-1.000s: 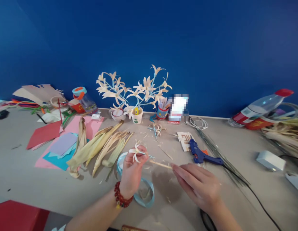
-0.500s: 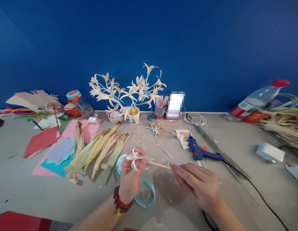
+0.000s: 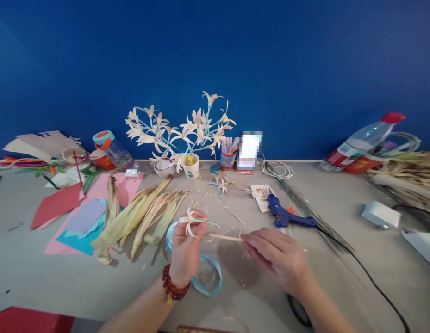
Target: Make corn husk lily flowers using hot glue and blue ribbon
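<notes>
Between the thumb and fingers of my left hand [image 3: 185, 245] is a small cream husk flower [image 3: 190, 223] with a thin light-blue stem pointing right. My right hand [image 3: 277, 256] pinches a slim pale wooden stick [image 3: 226, 237], its free end pointing left toward the flower's stem. A gap shows between the stick and the stem. Below my left hand, a roll of light-blue ribbon or tape [image 3: 217, 277] lies loosely looped on the table. Finished husk flowers on blue stems [image 3: 197, 127] stand in a paper cup [image 3: 191, 167] behind the hands.
Dried corn husks [image 3: 141, 215] and coloured paper sheets [image 3: 84, 217] lie left. A blue glue gun [image 3: 287, 216] with a black cord rests right, beside grey wires [image 3: 305, 210]. A plastic bottle [image 3: 364, 141], a white adapter [image 3: 380, 215] and a lit phone [image 3: 248, 150] are farther out.
The stick and the flower stem have come apart; earlier they touched or overlapped. My right hand has moved slightly left in view, and the whole view has shifted a little.
</notes>
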`<state>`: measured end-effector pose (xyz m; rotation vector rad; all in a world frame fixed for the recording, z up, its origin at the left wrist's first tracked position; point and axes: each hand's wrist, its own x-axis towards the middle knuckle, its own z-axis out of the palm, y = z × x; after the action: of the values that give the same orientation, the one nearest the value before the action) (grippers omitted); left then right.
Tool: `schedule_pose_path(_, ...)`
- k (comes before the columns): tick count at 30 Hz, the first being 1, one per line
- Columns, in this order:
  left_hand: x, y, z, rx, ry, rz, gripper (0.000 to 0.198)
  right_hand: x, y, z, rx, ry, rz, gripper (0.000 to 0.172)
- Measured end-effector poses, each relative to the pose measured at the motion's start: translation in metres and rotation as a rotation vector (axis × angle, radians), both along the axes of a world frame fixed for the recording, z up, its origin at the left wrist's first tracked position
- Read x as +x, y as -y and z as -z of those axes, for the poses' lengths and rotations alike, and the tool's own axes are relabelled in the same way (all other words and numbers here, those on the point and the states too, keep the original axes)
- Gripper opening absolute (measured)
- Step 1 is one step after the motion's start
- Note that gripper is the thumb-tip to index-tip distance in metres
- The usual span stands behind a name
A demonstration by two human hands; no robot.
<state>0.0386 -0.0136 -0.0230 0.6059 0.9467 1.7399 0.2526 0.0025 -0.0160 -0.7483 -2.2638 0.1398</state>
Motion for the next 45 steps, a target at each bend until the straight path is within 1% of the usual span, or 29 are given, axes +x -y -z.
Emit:
schedule_pose_path(2, 0.0, -0.001, -0.001, -0.005, 0.019, 0.005, 0.012, -0.001, -0.002, -0.002, -0.034, -0.068, -0.016, 0.02)
schedule_pose_path(4, 0.001, -0.002, -0.002, -0.018, 0.045, 0.017, 0.011, 0.0, -0.001, -0.005, -0.039, -0.137, 0.0, 0.017)
schedule_pose_path(7, 0.002, -0.003, -0.003, -0.041, 0.084, 0.035, 0.012, 0.004, 0.005, -0.003, -0.059, -0.296, 0.09, 0.016)
schedule_pose_path(10, 0.002, -0.004, -0.004, -0.053, 0.087, 0.043, 0.012, 0.008, 0.011, 0.003, -0.19, -0.551, 0.187, 0.009)
schedule_pose_path(12, 0.002, -0.005, -0.003, -0.049, 0.08, 0.04, 0.013, 0.008, 0.011, 0.006, -0.287, -0.596, 0.196, 0.005)
schedule_pose_path(14, 0.001, -0.006, -0.001, -0.049, 0.083, 0.031, 0.014, 0.006, 0.009, 0.006, -0.338, -0.49, 0.159, 0.004)
schedule_pose_path(18, 0.0, -0.009, 0.003, -0.057, 0.086, 0.017, 0.014, -0.001, 0.004, -0.003, -0.366, -0.186, 0.026, 0.009)
schedule_pose_path(21, -0.001, -0.01, 0.004, -0.073, 0.075, -0.004, 0.015, -0.003, 0.004, -0.007, -0.389, -0.117, -0.108, 0.012)
schedule_pose_path(23, -0.002, -0.011, 0.004, -0.073, 0.096, -0.01, 0.017, -0.001, 0.005, -0.008, -0.439, -0.136, -0.202, 0.019)
schedule_pose_path(25, -0.004, -0.012, 0.003, -0.061, 0.12, -0.018, 0.018, 0.003, 0.005, -0.007, -0.524, -0.156, -0.271, 0.024)
schedule_pose_path(29, -0.008, -0.013, 0.0, -0.049, 0.155, -0.052, 0.018, 0.014, -0.002, -0.003, -0.727, -0.218, -0.299, 0.036)
schedule_pose_path(32, -0.011, -0.014, -0.003, -0.031, 0.174, -0.059, 0.019, 0.021, -0.008, -0.001, -0.846, -0.326, -0.337, 0.042)
schedule_pose_path(35, -0.011, -0.014, -0.005, -0.023, 0.194, -0.048, 0.02, 0.025, -0.01, 0.0, -0.937, -0.498, -0.367, 0.04)
schedule_pose_path(37, -0.011, -0.014, -0.005, -0.026, 0.199, -0.037, 0.02, 0.024, -0.008, 0.001, -0.985, -0.635, -0.331, 0.038)
schedule_pose_path(39, -0.009, -0.013, -0.004, -0.034, 0.191, -0.03, 0.021, 0.021, -0.006, 0.002, -1.025, -0.745, -0.287, 0.029)
schedule_pose_path(41, -0.008, -0.012, -0.004, -0.04, 0.18, -0.022, 0.02, 0.015, -0.005, 0.004, -1.044, -0.806, -0.278, 0.021)
schedule_pose_path(45, -0.008, -0.012, -0.004, -0.023, 0.171, 0.007, 0.017, 0.001, -0.002, 0.005, -1.083, -0.873, -0.28, 0.026)
